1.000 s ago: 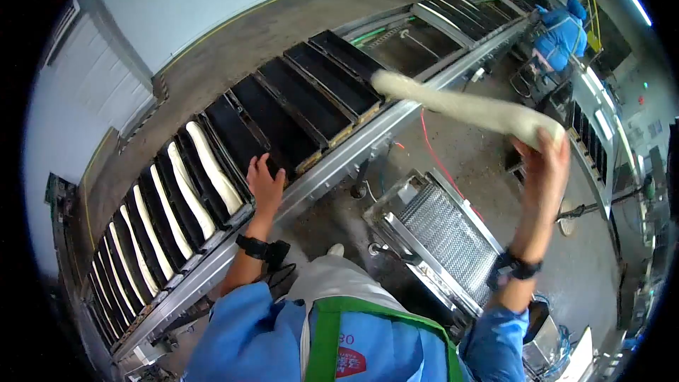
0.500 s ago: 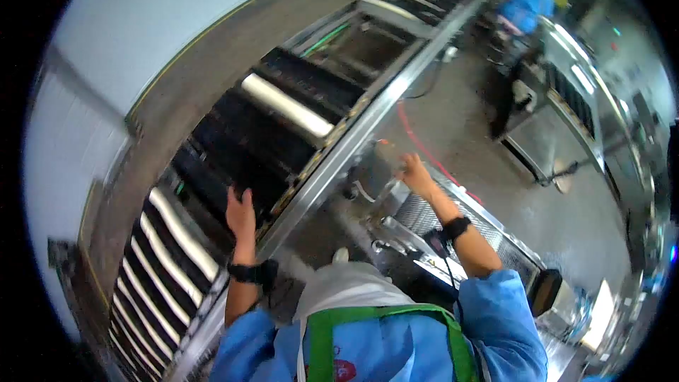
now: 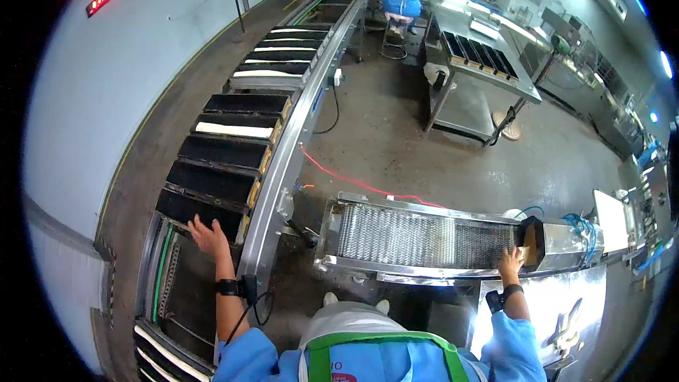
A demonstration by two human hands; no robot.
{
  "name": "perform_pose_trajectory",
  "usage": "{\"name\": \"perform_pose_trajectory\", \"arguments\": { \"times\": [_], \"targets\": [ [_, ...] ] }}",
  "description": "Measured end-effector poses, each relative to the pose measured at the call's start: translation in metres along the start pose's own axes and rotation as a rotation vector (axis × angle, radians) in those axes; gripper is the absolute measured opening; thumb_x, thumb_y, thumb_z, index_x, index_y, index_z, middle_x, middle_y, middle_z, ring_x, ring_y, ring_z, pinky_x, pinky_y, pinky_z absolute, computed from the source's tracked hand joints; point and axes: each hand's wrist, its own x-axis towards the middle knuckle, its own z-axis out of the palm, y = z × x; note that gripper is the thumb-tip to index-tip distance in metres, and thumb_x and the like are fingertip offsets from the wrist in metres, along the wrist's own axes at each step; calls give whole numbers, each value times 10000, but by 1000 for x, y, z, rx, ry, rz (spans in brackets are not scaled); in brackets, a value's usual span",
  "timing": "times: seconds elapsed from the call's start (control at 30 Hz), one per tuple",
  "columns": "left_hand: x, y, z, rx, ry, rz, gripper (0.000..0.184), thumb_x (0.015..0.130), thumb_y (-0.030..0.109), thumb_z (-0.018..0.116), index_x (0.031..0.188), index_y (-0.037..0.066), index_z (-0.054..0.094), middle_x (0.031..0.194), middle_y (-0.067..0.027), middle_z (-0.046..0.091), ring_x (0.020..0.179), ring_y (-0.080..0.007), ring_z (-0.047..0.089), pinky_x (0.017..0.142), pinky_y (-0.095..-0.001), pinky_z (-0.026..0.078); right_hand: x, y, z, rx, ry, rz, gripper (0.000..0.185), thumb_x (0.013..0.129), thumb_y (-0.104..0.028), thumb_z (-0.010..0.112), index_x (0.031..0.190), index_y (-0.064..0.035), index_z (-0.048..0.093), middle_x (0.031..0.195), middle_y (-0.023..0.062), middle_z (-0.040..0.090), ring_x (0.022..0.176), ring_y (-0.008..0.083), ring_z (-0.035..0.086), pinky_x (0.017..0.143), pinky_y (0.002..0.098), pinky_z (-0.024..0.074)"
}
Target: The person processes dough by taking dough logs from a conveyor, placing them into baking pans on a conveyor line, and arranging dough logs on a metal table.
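1. One bare left hand [image 3: 209,235], fingers spread, visibly holding nothing, is at the nearest black rectangular pan [image 3: 180,206].
2. The bare right hand [image 3: 511,263], partly curled, reaches the silver metal-mesh belt [image 3: 396,233]; its grip cannot be told.
3. One long white dough strip [image 3: 235,130] lies in the fourth pan along.
4. Apparent step: reaching at the belt's end; this calls for a secure grasp.
5. A silver metal housing [image 3: 569,244] limits rightward reach.

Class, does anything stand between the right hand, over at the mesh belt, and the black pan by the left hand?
Yes: from the right hand, most of the mesh belt, then the metal rail beside the black pan; the left hand partly hides that pan.
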Motion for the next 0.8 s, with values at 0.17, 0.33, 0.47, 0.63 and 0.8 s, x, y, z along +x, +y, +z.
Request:
{"name": "perform_pose_trajectory", "arguments": {
  "times": [0.17, 0.33, 0.47, 0.63, 0.8],
  "targets": [
    [-7, 6, 7, -460, -137, -486, 680, 788, 366, 469, 1299, 59, 141, 1346, -132, 151, 1212, -293, 215, 944, -425, 242, -11, 3, -16, -75, -40, 26, 505, 733, -212, 525, 1211, -239, 367, 1318, 80, 236, 1210, 317, 200, 901, 490, 263],
    [-7, 22, 28, -878, -266, -670, 876, 715, 440, 551, 1314, 54, 40, 1357, -126, 107, 1228, -242, 170, 959, -391, 208, 6, -2, -14, -146, 247, -75, 262, 773, -184, 447, 1032, -185, 486, 1140, 81, 403, 1053, 321, 373, 791, 457, 378],
    [-3, -8, 42, -973, -181, -563, 877, 701, 398, 573, 1289, -20, 73, 1345, -150, 122, 1214, -246, 183, 965, -355, 202, 40, 5, 6, -142, 261, -221, 187, 725, -198, 503, 904, -160, 541, 1020, 82, 472, 879, 306, 459, 712, 398, 432],
    [-9, -15, 38, -831, -182, -633, 879, 740, 424, 528, 1293, -20, 8, 1369, -147, 13, 1259, -245, 58, 1003, -331, 116, 97, 6, -60, 202, 69, -192, 342, 628, -173, 566, 940, -37, 529, 844, 193, 550, 789, 340, 539, 623, 389, 437],
    [-16, -8, 30, -863, -227, -655, 885, 754, 449, 492, 1296, 22, -62, 1375, -103, -63, 1267, -226, -1, 1015, -333, 81, -1, -28, -268, 1238, 156, -409, 280, 765, -104, 558, 1014, -16, 469, 855, 28, 504, 709, 93, 492, 508, 207, 414]
  ]
}}
